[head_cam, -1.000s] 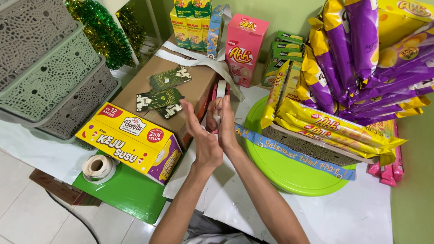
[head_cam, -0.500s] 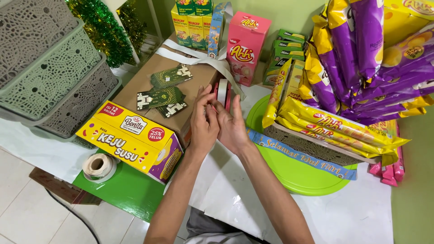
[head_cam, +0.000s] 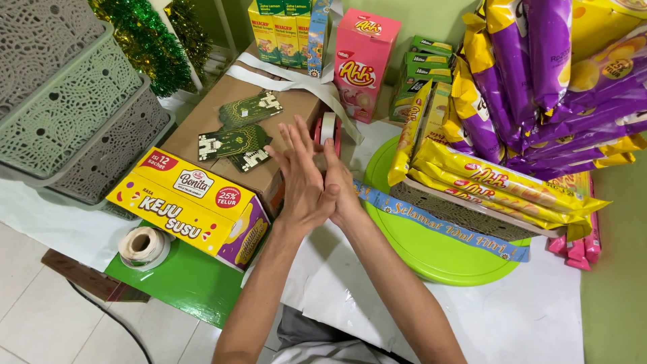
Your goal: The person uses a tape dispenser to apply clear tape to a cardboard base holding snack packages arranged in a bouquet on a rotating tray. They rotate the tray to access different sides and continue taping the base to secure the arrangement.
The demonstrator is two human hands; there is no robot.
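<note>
Since half a second ago, both hands have flattened: left hand [head_cam: 302, 182] with fingers spread apart, right hand [head_cam: 340, 185] pressed against it, gripping nothing. Just beyond them, a tape dispenser [head_cam: 328, 129] stands beside the brown cardboard box [head_cam: 202, 121] bearing three green cards [head_cam: 237, 131]. One yellow carton [head_cam: 189, 205] lies at the desk's left edge.

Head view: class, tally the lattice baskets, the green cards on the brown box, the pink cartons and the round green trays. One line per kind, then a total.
Lattice baskets: 3
Green cards: 3
Pink carton: 1
Round green tray: 1
Total: 8
</note>
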